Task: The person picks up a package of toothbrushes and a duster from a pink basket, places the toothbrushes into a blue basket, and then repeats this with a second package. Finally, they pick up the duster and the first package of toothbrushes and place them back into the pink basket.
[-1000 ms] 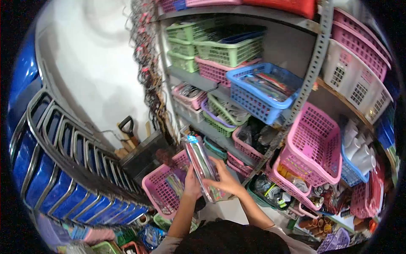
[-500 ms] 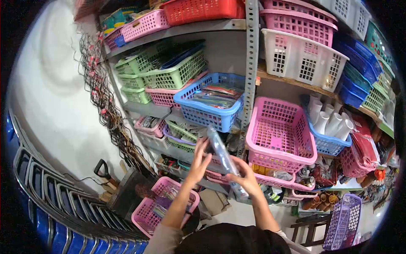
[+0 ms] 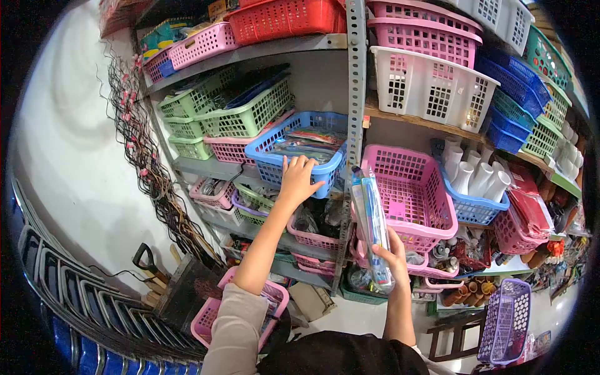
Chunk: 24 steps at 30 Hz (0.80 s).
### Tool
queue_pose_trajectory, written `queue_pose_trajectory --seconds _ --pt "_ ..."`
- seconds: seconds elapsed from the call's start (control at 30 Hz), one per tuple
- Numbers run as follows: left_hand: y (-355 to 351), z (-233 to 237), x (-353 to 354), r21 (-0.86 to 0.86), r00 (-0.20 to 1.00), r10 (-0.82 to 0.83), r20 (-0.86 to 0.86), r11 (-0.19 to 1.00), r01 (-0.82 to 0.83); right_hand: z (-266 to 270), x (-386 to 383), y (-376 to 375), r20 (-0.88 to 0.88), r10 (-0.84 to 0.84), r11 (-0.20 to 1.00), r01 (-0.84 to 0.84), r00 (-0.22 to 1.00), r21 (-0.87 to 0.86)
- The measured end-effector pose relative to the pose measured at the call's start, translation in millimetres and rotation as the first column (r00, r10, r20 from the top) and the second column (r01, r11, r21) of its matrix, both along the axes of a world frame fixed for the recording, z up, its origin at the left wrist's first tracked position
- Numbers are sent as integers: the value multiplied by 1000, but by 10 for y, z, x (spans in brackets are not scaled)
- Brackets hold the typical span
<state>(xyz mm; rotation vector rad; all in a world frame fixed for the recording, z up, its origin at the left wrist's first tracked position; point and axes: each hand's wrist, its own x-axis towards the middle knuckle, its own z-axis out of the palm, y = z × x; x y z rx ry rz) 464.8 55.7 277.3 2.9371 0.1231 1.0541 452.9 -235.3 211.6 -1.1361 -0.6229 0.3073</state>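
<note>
My left hand (image 3: 299, 181) is at the front of a blue plastic basket (image 3: 265, 161), its fingers hooked over the rim and the thumb out to the right. Inside that basket lie long, thin packets (image 3: 312, 142) in clear wrap. My right hand (image 3: 395, 259) is closed around the lower part of a long clear plastic package (image 3: 373, 225) with blue and white contents, held almost upright. What exactly is inside the package cannot be made out. Behind it stands a big pink basket (image 3: 437, 215) on the right-hand shelf.
A perforated metal post (image 3: 355, 81) divides the shelves. Green baskets (image 3: 250, 119) are stacked left of the blue one. A pink basket (image 3: 203, 319) rests low down, and a row of blue-seated metal chairs (image 3: 81, 294) lines the left. At lower right is a purple basket (image 3: 509, 319).
My left hand has left the package and moved up to the blue basket's rim. My right hand has carried the package right and turned it more upright. The view has shifted slightly.
</note>
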Motion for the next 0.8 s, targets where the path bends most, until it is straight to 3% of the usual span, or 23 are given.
queue_pose_trajectory --seconds 0.1,0.17,0.37,0.8 --pt "-29 4 33 9 998 31 56 999 -32 -69 40 -40 6 3 1000 -3 1000 7" --pt "22 -71 11 28 989 -59 132 998 56 -108 57 -81 3 9 1000 -9 1000 12" --pt "45 -128 -461 -7 983 -91 161 996 94 -107 54 -92 -130 46 999 -42 990 33" --pt "-162 -557 -1423 -3 944 -50 327 999 54 109 100 187 -97 97 995 -94 991 38"
